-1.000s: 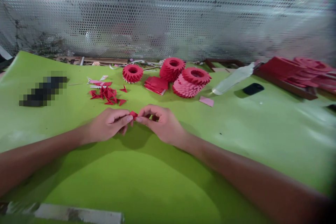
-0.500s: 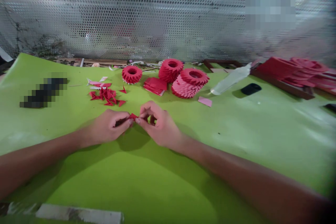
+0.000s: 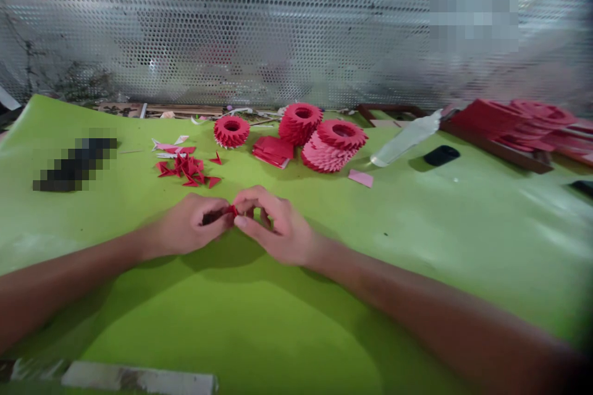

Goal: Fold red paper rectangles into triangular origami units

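Between my two hands is a small folded piece of red paper (image 3: 233,210), mostly covered by fingers. My left hand (image 3: 194,222) pinches it from the left with thumb and forefinger. From the right, my right hand (image 3: 275,225) presses on it with its thumb and fingertips. Just beyond my left hand lies a loose pile of red folded paper pieces (image 3: 188,166), with some pink and white paper pieces (image 3: 173,149) behind it. A stack of red paper sheets (image 3: 273,151) lies farther off, past my right hand.
Ring-shaped folded-paper pieces stand at the back: a small red ring (image 3: 231,136), a red ring (image 3: 301,128) and a red-and-pink ring (image 3: 327,151). To the right are a pink slip (image 3: 361,178), a clear bottle (image 3: 405,141), a black object (image 3: 441,155) and a tray (image 3: 500,151) of red paper.
My right hand has shifted slightly left and down, its fingertips closing over the red paper. Less of the paper shows now. My left hand has stayed nearly still.
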Action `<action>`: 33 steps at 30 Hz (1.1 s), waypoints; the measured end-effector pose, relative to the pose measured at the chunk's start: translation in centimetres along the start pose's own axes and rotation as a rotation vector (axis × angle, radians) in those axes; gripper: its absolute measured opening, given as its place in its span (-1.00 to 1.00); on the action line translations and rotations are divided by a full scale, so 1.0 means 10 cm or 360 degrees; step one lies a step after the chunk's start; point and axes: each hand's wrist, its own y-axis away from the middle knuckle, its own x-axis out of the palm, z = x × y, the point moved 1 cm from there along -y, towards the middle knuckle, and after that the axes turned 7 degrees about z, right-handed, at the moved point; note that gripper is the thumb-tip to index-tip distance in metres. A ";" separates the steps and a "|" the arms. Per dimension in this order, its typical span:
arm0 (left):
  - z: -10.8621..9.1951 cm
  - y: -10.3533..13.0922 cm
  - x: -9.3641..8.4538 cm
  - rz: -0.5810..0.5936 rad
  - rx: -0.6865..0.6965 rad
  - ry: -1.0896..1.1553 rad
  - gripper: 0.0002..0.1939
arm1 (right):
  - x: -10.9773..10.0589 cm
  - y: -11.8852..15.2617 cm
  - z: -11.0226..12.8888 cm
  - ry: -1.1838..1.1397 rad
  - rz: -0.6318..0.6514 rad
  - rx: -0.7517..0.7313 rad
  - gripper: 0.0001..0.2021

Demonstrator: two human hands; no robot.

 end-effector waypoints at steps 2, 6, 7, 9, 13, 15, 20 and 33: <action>0.01 0.00 -0.01 0.0011 0.0017 0.0062 -0.63 | -0.01 -0.01 -0.02 -0.0101 0.0015 -0.0008 -0.84; 0.05 0.00 0.00 0.0037 0.0000 0.0155 -0.61 | -0.01 -0.03 -0.06 -0.0150 -0.0010 0.0032 -0.84; 0.05 0.00 0.00 0.0052 -0.0005 0.0167 -0.60 | -0.01 -0.03 -0.06 -0.0135 -0.0012 0.0064 -0.82; 0.06 0.00 0.00 0.0073 -0.0016 0.0181 -0.58 | -0.01 -0.03 -0.04 -0.0099 0.0012 0.0161 -0.77; 0.05 0.00 -0.01 0.0075 -0.0031 0.0156 -0.57 | -0.03 -0.02 -0.01 0.0046 0.0217 0.0340 -0.68; 0.04 -0.01 -0.02 0.0080 -0.0025 0.0122 -0.57 | -0.03 -0.02 0.00 0.0082 0.0289 0.0339 -0.63; 0.02 -0.01 -0.02 0.0086 0.0055 0.0118 -0.56 | -0.01 -0.02 -0.01 0.0078 0.0256 0.0269 -0.63; 0.01 0.00 -0.03 0.0134 0.0123 0.0111 -0.65 | -0.01 -0.01 0.00 0.0173 0.0138 0.0292 -0.67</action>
